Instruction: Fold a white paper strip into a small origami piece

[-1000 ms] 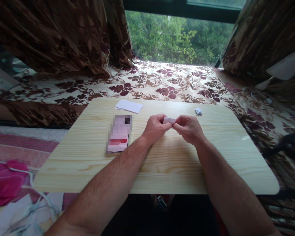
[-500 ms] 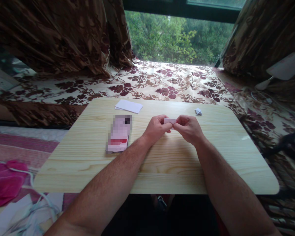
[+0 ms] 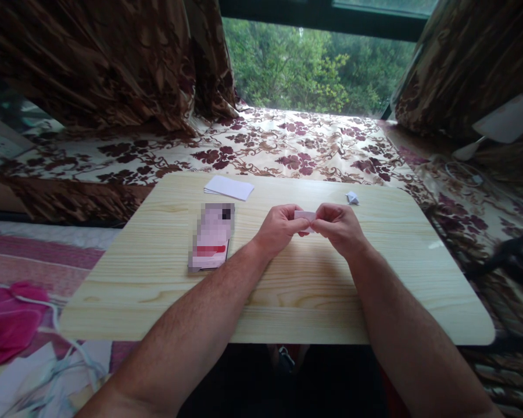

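A small folded piece of pale paper (image 3: 305,216) is pinched between both my hands, just above the middle of the light wooden table (image 3: 157,273). My left hand (image 3: 279,228) grips its left end with thumb and fingers closed. My right hand (image 3: 340,227) grips its right end the same way. Most of the paper is hidden by my fingers.
A pink phone (image 3: 211,237) lies flat left of my hands. A small stack of white sheets (image 3: 229,187) sits at the table's far edge, and a tiny folded paper shape (image 3: 352,197) at the far right. Floral cloth and curtains lie beyond; pink fabric (image 3: 9,319) lies at the lower left.
Both hands have shifted slightly to the right and reworked their pinch; the paper between them looks a little narrower and more folded.
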{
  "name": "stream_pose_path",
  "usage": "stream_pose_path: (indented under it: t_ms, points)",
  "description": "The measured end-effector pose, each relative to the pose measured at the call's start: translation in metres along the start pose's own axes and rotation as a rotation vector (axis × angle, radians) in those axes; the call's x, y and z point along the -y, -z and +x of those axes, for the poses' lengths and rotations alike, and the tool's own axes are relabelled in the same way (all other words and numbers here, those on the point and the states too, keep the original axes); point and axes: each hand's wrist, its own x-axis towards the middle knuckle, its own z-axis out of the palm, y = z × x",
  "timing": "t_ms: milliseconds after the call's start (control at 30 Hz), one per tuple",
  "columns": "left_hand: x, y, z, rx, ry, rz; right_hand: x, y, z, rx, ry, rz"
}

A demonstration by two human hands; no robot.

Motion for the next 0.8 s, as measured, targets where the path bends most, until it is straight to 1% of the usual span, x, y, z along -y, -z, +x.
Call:
stream_pose_path:
  t_ms: [67, 133, 267, 367, 467, 567, 633, 733, 800]
  points:
    - [0.001, 0.000, 0.001, -0.008, 0.012, -0.009, -0.001, -0.001, 0.000, -0.017, -0.001, 0.036]
    - [0.003, 0.000, 0.002, -0.039, 0.050, -0.053, -0.002, -0.003, 0.001, -0.034, -0.020, 0.068]
    - [0.005, 0.002, 0.006, -0.157, 0.125, -0.230, -0.004, -0.004, 0.002, -0.034, -0.060, 0.072]
    - [0.007, 0.002, 0.007, -0.210, 0.136, -0.278, -0.006, -0.003, 0.003, -0.021, -0.057, 0.058]
    - [0.009, 0.002, 0.007, -0.205, 0.119, -0.258, -0.006, -0.001, 0.004, -0.045, -0.037, 0.075]
    - [0.011, 0.003, 0.006, -0.168, 0.099, -0.148, -0.006, 0.000, 0.005, -0.094, -0.026, 0.089]
    - [0.011, 0.003, 0.006, -0.143, 0.106, -0.087, -0.006, 0.001, 0.005, -0.096, -0.039, 0.085]
    - [0.009, 0.003, 0.006, -0.129, 0.135, -0.117, -0.006, 0.001, 0.006, -0.073, -0.052, 0.099]
    - [0.006, 0.003, 0.006, -0.156, 0.143, -0.181, -0.006, 0.002, 0.006, -0.058, -0.038, 0.136]
